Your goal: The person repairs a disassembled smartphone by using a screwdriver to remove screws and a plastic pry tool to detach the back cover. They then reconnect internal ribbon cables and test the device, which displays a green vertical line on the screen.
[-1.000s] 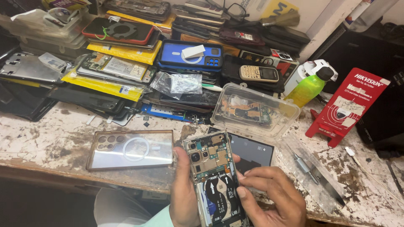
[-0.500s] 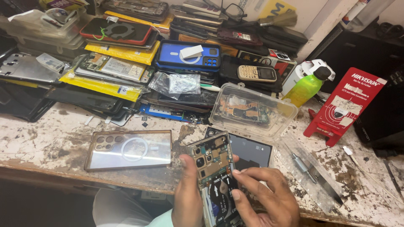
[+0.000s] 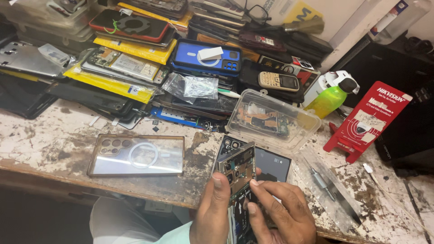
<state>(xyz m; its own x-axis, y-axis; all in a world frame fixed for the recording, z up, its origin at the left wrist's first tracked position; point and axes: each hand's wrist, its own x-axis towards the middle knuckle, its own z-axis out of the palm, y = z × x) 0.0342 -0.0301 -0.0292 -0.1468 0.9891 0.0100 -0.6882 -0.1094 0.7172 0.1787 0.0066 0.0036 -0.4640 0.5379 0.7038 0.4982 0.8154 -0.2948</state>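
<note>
Two hands meet at the bottom centre of my view, both on an opened phone (image 3: 238, 180) with its back cover off, held tilted above the tabletop (image 3: 45, 140) edge. My left hand (image 3: 212, 212) wraps the phone's left side, its grip closed with the thumb lying along the exposed board. My right hand (image 3: 280, 212) covers the lower right side, fingers (image 3: 260, 187) curled and pressing on the inner face, so the phone sits between both grips, its camera end projecting upward. Left of the hands, a clear phone case (image 3: 135, 155) with a ring mark lies flat. Yellow flat packages (image 3: 108, 83) lie in the pile behind it. Behind the phone, a clear plastic box (image 3: 273, 121) holds circuit boards. Farther right stands a green bottle (image 3: 329, 100), then a red tilted sign card (image 3: 368, 119) with white print.
</note>
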